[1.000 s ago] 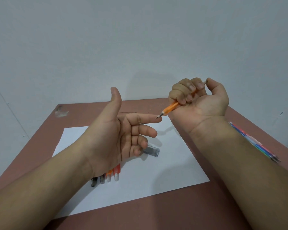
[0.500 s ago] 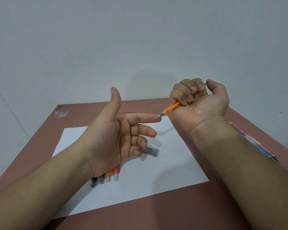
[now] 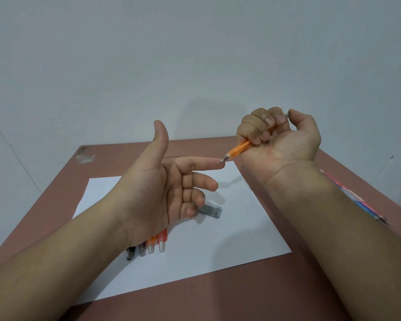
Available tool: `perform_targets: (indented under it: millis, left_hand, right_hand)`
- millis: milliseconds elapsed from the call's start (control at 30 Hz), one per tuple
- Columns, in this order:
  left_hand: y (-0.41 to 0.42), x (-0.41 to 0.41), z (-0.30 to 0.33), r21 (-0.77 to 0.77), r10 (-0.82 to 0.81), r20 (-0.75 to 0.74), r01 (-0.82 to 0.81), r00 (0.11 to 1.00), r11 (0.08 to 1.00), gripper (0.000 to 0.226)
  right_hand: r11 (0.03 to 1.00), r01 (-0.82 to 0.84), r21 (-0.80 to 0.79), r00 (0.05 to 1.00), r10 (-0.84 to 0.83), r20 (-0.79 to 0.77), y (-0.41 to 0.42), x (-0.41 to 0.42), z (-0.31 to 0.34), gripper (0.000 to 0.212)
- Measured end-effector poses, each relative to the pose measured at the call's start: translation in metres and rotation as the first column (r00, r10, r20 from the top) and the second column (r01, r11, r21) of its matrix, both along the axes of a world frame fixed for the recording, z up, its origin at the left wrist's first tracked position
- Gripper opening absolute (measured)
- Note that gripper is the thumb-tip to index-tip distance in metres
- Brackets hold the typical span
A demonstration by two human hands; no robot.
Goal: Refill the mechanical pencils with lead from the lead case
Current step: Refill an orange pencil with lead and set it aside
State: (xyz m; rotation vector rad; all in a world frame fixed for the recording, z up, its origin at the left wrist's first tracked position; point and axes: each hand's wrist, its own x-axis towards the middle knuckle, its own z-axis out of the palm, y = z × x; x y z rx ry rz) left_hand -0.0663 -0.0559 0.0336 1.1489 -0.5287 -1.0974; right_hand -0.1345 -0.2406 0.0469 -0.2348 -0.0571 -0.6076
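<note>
Reddish-brown tabletop (image 3: 218, 297) fills the bottom of your view, with a white sheet of paper (image 3: 229, 239) laid across it as a clean work area. Your two bare forearms reach forward over it from the lower corners.

Nearest on the paper, partly under your left wrist, lie four spare mechanical pencils (image 3: 148, 245) side by side, only their ends showing: two dark, one orange, one red. They seem parked there within easy reach. Just beyond them, past your curled little finger, the small grey transparent lead case (image 3: 212, 210) lies flat on the paper; whether it is capped is not clear. Off to the right, a bundle of colourful pens (image 3: 357, 200) rests on the table beside your right forearm.

Above the paper, your left hand (image 3: 167, 188) is spread, palm facing you, thumb pointing up, index finger stretched out sideways. Your right hand (image 3: 280, 135) is closed in a fist around an orange mechanical pencil (image 3: 237, 149), thumb on the button at its top end. The pencil slants down to the left so its metal tip touches, or nearly touches, your left index fingertip, probably to check whether lead comes out when you click.

Farthest away, a plain pale wall (image 3: 195, 54) rises behind the table's back edge.
</note>
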Motion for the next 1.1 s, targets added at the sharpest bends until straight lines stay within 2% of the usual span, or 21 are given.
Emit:
perform_targets:
  millis: [433, 1100]
  left_hand:
    - [0.0007, 0.0008, -0.0006, -0.005, -0.009, 0.001, 0.009, 1.000, 1.000, 0.106]
    - [0.0005, 0.0018, -0.0026, -0.013, -0.006, 0.029, 0.006, 1.000, 1.000, 0.102]
  right_hand:
    - [0.999, -0.029, -0.035, 0.999, 0.030, 0.016, 0.0011, 0.0002, -0.0005, 0.040]
    - [1.000, -0.012, 0.007, 1.000, 0.012, 0.026, 0.0015, -0.0002, 0.0005, 0.039]
